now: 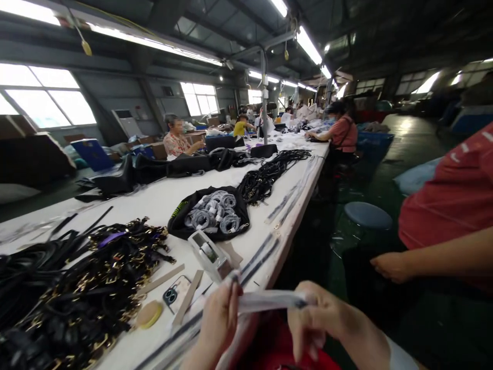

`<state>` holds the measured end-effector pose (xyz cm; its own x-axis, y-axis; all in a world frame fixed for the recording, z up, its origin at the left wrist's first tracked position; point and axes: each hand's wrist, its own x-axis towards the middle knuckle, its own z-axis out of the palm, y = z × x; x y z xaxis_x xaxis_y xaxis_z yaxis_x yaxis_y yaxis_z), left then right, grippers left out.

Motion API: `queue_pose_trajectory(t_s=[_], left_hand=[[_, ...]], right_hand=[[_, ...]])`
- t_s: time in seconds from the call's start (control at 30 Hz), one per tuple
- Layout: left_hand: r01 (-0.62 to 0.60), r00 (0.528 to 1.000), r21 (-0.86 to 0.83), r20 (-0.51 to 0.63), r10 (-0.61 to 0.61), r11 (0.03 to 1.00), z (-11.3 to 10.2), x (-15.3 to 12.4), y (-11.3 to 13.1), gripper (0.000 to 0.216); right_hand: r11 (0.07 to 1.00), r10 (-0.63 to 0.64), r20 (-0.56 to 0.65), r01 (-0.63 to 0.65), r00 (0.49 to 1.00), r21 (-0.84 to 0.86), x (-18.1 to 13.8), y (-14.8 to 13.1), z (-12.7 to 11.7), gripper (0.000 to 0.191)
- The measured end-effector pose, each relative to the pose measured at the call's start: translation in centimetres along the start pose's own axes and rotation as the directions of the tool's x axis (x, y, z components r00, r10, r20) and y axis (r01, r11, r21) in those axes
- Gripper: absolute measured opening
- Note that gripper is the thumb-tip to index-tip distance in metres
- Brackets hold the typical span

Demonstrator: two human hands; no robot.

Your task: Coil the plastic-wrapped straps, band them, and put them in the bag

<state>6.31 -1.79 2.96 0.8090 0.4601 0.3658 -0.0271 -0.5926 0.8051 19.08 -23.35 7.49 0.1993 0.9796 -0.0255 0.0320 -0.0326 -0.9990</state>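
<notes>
Near the table's edge, my left hand [220,314] is closed on one end of a strap in a clear plastic sleeve [265,301]. The dark strap inside shows only faintly through the film. My right hand [321,311] pinches the other end, so the sleeve is stretched level between both hands. Some blur covers the fingers. Just beyond my left hand stands a tape dispenser [211,257]. More sleeved straps [260,257] lie lengthwise along the table edge, passing under my left hand.
Left lies a heap of black straps with gold clasps [88,288], beside a phone [177,292] and a round yellow item [149,314]. A black bag [179,226] holds coiled straps [215,208]. A co-worker's arm [435,259] and a stool [367,215] are at right.
</notes>
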Motion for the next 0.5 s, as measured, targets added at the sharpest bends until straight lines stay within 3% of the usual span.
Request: queue_pose_trajectory(t_s=[0.07, 0.13, 0.2, 0.27, 0.37, 0.43, 0.5], left_hand=[[-0.053, 0.967, -0.012, 0.248, 0.054, 0.999, 0.9, -1.7, 1.0, 0.027], [-0.029, 0.915, -0.06, 0.4, 0.051, 0.998, 1.7, -2.7, 2.0, 0.034], [0.092, 0.888, -0.128, 0.459, -0.023, 0.988, 2.4, -3.0, 2.4, 0.046], [0.311, 0.855, -0.277, 0.5, -0.139, 0.909, 2.9, -2.8, 2.4, 0.055], [0.547, 0.795, -0.491, 0.559, -0.236, 0.678, 3.0, -2.2, 2.9, 0.064], [0.582, 0.805, -0.619, 0.529, -0.268, 0.527, 2.5, -1.7, 4.2, 0.062], [0.539, 0.84, -0.744, 0.439, -0.32, 0.395, 1.6, -1.0, 5.8, 0.05]], right_hand=[[1.0, -0.007, -0.198, 0.011, 0.98, 0.022, 0.5, 0.8, -2.5, 0.071], [1.0, 0.004, -0.303, -0.011, 0.953, -0.021, 1.4, 2.4, -4.6, 0.065], [0.996, -0.009, -0.347, -0.022, 0.938, -0.085, 2.4, 3.9, -5.4, 0.047], [0.989, -0.058, -0.37, 0.003, 0.927, -0.148, 3.0, 4.8, -4.8, 0.026], [0.981, -0.104, -0.192, 0.069, 0.976, -0.182, 3.1, 4.9, -1.6, 0.064], [0.982, -0.074, -0.051, 0.064, 0.996, -0.175, 2.9, 5.0, 0.8, 0.051], [0.984, 0.008, -0.01, -0.009, 1.0, -0.179, 2.8, 5.5, 2.7, 0.029]])
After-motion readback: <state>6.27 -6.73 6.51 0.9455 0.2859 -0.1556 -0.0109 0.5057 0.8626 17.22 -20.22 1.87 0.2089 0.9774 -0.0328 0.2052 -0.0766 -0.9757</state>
